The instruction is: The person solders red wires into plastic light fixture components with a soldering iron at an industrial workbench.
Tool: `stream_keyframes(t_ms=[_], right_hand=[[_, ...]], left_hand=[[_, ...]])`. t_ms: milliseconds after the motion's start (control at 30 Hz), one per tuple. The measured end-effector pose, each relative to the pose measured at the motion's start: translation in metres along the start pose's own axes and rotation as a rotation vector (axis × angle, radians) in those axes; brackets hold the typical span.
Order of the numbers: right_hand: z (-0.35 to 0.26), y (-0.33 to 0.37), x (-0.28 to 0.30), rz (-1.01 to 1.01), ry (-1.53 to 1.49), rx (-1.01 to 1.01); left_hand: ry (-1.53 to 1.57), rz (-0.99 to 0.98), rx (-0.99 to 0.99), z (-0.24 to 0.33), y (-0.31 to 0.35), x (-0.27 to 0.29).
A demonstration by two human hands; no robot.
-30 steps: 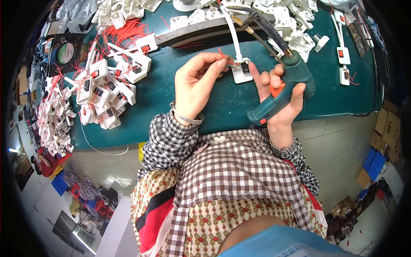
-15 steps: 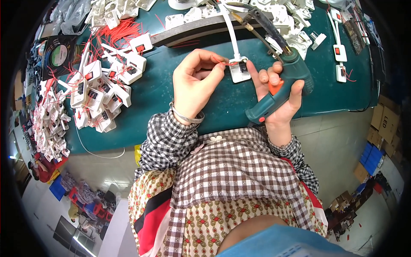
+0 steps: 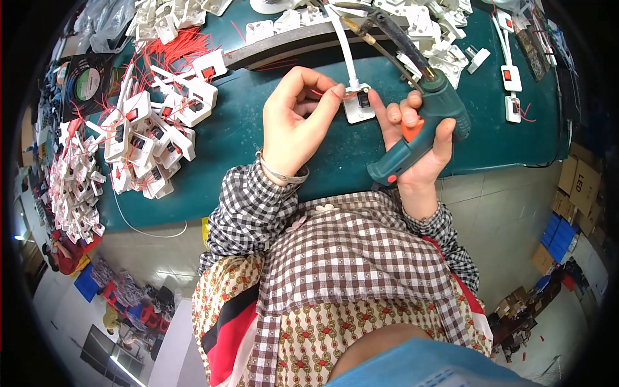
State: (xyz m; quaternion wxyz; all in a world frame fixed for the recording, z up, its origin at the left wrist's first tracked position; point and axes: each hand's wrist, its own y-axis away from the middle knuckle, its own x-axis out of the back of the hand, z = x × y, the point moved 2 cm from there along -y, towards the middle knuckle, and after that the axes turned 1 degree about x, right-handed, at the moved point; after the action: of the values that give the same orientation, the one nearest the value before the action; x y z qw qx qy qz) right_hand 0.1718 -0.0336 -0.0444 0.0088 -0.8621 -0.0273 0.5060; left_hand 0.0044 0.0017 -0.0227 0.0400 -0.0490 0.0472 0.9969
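A small white switch housing with a black part inside lies on the green table, joined to a thick white cable. My left hand is closed, thumb and forefinger pinching a thin red wire that runs to the housing's upper end. My right hand is wrapped round the grip of a green soldering gun with an orange trigger. Its forefinger stretches out to the housing's right side. The gun's long dark nozzle points up and left, away from the housing.
A curved dark bar crosses the table behind the housing. Piles of wired switch units stand at left, near a bundle of red wires. More white housings lie at far right, and a wire spool at far left.
My left thumb and forefinger have moved slightly right and up along the red wire, nearer the housing. My right hand and the soldering gun have shifted a little left.
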Motion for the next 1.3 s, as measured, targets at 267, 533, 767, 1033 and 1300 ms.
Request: stream_keyframes(t_ms=[267,533,767,1033,1300], right_hand=[[-0.003,0.001,-0.006,0.095,0.056,-0.026],[-0.001,0.0,-0.001,0.01,-0.006,0.001],[-0.003,0.0,-0.003,0.089,-0.017,-0.042],[-0.001,-0.002,-0.003,0.089,-0.044,-0.056],[-0.001,-0.002,-0.003,0.095,-0.044,-0.052]], left_hand=[[-0.08,-0.015,0.019,0.002,0.003,-0.001],[-0.269,-0.27,-0.213,0.01,-0.014,0.011],[-0.033,-0.387,0.055,0.003,-0.022,0.017],[0.022,-0.388,0.058,0.0,-0.024,0.019],[-0.16,-0.397,-0.209,0.003,-0.022,0.022]])
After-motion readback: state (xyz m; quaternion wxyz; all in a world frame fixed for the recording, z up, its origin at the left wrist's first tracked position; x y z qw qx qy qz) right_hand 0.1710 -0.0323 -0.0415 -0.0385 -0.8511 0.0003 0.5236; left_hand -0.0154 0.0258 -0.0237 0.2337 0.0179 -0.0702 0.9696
